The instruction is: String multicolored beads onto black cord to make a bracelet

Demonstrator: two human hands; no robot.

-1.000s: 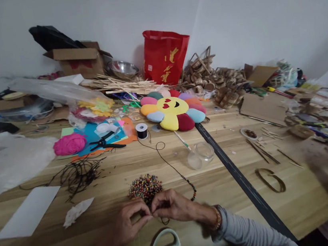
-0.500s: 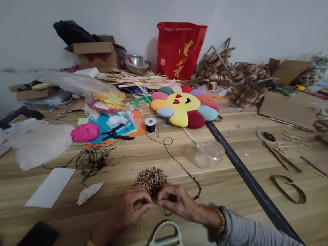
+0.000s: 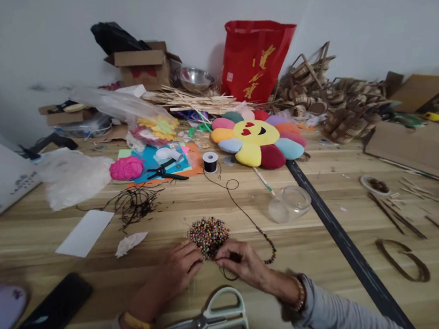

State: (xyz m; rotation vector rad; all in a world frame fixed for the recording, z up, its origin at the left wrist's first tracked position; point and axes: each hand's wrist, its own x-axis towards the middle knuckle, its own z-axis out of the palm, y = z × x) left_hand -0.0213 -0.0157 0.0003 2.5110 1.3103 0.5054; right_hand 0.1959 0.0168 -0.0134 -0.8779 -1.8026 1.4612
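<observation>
A heap of small multicoloured beads (image 3: 208, 233) lies on the wooden table in front of me. My left hand (image 3: 181, 266) is at the heap's lower left edge, fingers bent and pressed together; anything between the tips is too small to make out. At the lower right of the heap, my right hand (image 3: 243, 264) pinches the black cord near its end. A loop of this cord shows below the fingers. Beads are threaded on the cord (image 3: 269, 245) right of my hand, and it runs back to a white spool (image 3: 210, 162). Scissors (image 3: 219, 321) lie below my hands.
A clear jar (image 3: 295, 201) lies beyond my right hand, left of a dark strip (image 3: 333, 230). A flower cushion (image 3: 258, 135) sits farther back. To the left are black cord scraps (image 3: 136, 205), crumpled tissue (image 3: 130, 243), white card (image 3: 85, 233) and a black phone-like slab (image 3: 42, 328).
My left hand has drawn away from the right fingertips and turned palm down at the beads. My right hand keeps its pinch on the cord. The view has swung slightly left.
</observation>
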